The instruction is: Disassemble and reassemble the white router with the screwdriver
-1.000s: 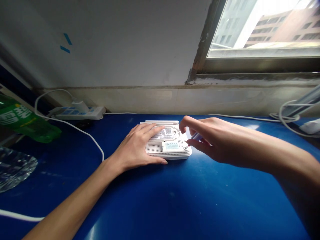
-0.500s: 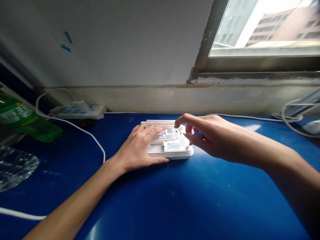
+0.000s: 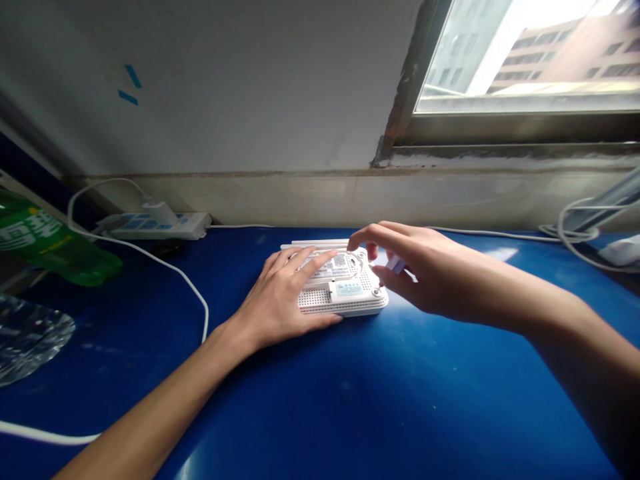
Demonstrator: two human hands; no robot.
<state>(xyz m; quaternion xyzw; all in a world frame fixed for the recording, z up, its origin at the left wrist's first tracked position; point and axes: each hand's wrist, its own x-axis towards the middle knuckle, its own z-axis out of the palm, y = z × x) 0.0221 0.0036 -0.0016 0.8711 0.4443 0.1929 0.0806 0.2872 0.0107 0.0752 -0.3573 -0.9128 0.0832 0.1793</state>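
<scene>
A white device with vent holes, printed labels and round corner pads lies on the blue table. Across its left part rests my left hand, fingers on the top face and thumb along the near edge, gripping it. My right hand is bent over the device's right end, index finger near the label. Part of a small pale purple item shows between its curled fingers, mostly hidden by them.
A green bottle and a clear plastic bottle lie at the left. Behind them is a white power strip with a plug and a white cable. More cable is coiled at the far right, below the window.
The view has shifted slightly. My right hand's fingers have spread a little over the device's right end; my left hand still rests on its left part.
</scene>
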